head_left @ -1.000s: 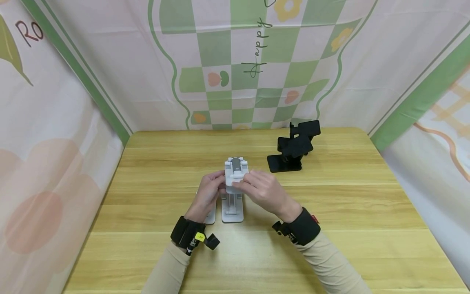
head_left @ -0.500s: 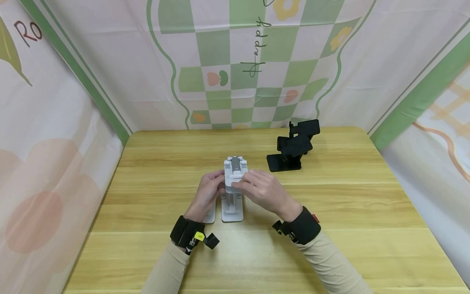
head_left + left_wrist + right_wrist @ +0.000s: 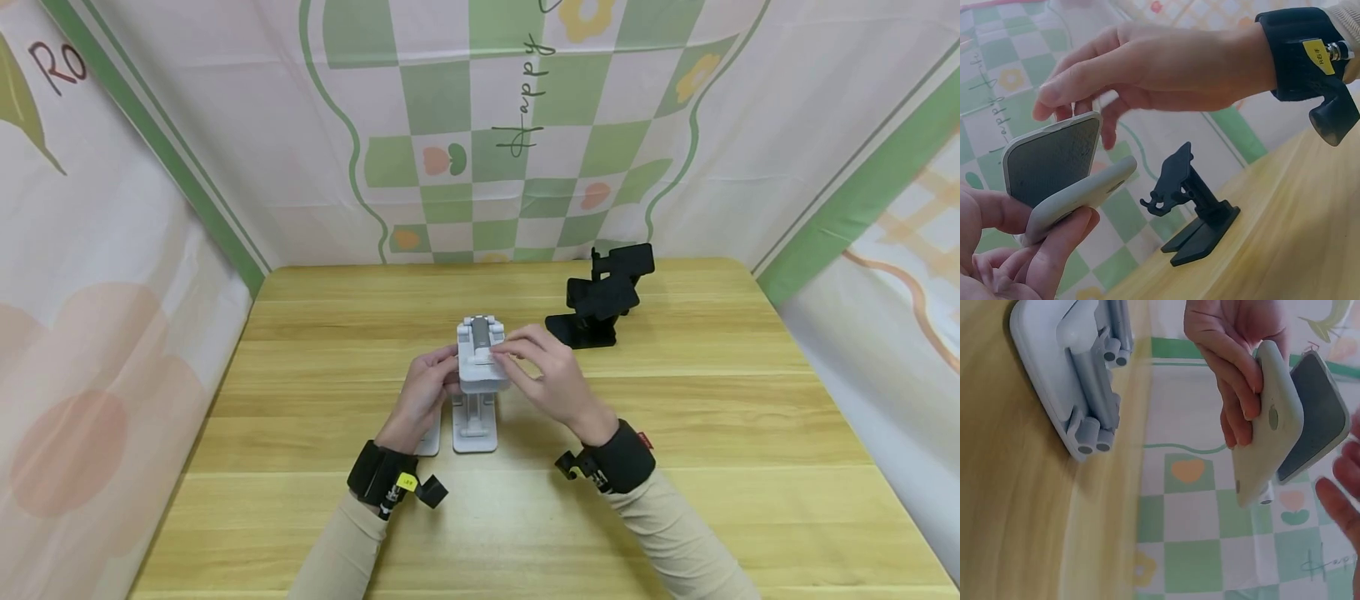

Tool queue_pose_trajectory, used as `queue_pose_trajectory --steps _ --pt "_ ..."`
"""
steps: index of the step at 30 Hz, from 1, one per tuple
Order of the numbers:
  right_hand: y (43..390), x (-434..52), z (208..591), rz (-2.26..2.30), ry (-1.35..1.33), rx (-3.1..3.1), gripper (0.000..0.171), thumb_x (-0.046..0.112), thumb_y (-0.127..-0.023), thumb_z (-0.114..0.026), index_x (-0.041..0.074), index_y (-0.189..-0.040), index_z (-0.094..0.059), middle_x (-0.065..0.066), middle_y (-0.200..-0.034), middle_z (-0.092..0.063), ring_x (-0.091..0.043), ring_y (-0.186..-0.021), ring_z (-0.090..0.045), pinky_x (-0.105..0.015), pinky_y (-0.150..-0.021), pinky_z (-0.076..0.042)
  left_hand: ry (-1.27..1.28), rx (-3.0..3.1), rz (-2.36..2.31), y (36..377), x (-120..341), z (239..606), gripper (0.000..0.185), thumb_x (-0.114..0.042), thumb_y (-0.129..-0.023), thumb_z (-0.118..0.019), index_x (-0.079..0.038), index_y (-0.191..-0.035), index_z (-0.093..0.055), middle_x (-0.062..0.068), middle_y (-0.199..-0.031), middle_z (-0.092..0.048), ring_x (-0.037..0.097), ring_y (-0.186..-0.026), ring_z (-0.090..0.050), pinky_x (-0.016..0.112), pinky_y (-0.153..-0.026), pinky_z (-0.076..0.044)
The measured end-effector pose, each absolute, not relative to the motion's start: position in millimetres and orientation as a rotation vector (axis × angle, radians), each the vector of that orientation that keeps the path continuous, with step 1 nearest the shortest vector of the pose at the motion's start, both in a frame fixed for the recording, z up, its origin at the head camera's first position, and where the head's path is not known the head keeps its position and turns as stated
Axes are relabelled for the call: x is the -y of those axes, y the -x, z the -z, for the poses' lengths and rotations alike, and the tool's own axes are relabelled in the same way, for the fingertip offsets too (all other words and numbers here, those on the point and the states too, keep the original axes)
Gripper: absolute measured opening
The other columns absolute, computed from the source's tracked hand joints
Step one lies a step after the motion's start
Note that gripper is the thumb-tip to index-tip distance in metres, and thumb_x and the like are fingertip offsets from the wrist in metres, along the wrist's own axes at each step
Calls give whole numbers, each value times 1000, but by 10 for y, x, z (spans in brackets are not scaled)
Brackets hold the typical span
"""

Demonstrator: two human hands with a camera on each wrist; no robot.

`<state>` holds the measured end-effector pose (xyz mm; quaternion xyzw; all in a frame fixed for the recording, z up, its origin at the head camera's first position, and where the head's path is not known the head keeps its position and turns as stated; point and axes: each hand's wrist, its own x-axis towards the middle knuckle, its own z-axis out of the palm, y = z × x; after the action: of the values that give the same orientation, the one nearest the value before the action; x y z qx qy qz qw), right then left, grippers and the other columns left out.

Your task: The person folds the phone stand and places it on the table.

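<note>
My left hand [image 3: 423,392] grips a white folding phone stand [image 3: 480,367] by its side, fingers and thumb on one of its plates. In the left wrist view, the stand's two plates form a narrow V, and a dark grey pad [image 3: 1054,159] covers the inside of one. My right hand [image 3: 551,375] is at the stand's right side, its bent fingertips close over the face by the grey arm. From the right wrist view, its thumb and fingers [image 3: 1338,503] are spread slightly apart beside the padded plate's edge.
A folded white phone stand [image 3: 474,429] lies on the wooden table [image 3: 675,500] just below the held one. Another white stand [image 3: 430,440] is partly hidden by my left hand. Black phone stands [image 3: 603,300] stand at the back right. Patterned cloth [image 3: 495,225] hangs behind the table.
My right hand has let go of the plate's lower right edge and shifted slightly up, its fingers straighter. The left hand keeps its hold on the phone stand.
</note>
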<state>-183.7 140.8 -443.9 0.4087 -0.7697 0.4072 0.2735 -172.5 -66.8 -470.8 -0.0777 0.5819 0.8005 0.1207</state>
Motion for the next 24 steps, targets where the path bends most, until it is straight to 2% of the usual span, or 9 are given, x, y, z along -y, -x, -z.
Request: queue_pose_trajectory --steps 3,8,13,16,21,24 --pt "1872 -1439 4471 -1241 -924 2135 20 -5 -89 -75 -1 -109 -75 -14 -105 -67 -22 -86 -64 -25 -73 -56 229 -1691 -2335 1726 664 4707 44 -7 -104 -53 7 -146 -51 27 -130 -67 10 -83 -73 20 -69 -58" --pt "1922 -1500 4507 -1506 -653 2301 29 6 -100 -68 2 -128 -67 -15 -120 -65 -23 -97 -65 -22 -79 -56 214 -1687 -2327 1721 656 4704 44 -7 -104 -53 7 -147 -50 27 -132 -66 10 -86 -73 20 -70 -59" --pt "2010 -1540 4511 -1821 -468 2404 41 20 -105 -62 5 -143 -56 -16 -133 -59 -37 -107 -65 -42 -84 -61 199 -1698 -2322 1723 651 4705 44 -7 -104 -53 8 -146 -50 28 -132 -66 10 -87 -73 21 -72 -59" --pt "2051 -1544 4511 -1933 -390 2443 47 26 -106 -61 5 -147 -52 -17 -136 -57 -41 -110 -65 -47 -85 -61 201 -1699 -2315 1724 645 4707 45 -6 -104 -53 8 -147 -50 27 -132 -66 11 -87 -73 21 -73 -59" --pt "2084 -1547 4542 -2048 -317 2509 54 32 -107 -58 2 -151 -47 -23 -139 -57 -41 -107 -67 -37 -82 -62 197 -1699 -2306 1719 633 4698 47 -6 -103 -53 8 -148 -48 28 -132 -65 11 -89 -74 21 -75 -60" --pt "2094 -1555 4569 -2118 -292 2569 58 38 -108 -55 0 -151 -47 -24 -140 -58 -35 -105 -68 -34 -83 -62 189 -1705 -2301 1716 630 4693 47 -6 -103 -54 7 -148 -48 27 -132 -65 11 -89 -74 21 -75 -60"
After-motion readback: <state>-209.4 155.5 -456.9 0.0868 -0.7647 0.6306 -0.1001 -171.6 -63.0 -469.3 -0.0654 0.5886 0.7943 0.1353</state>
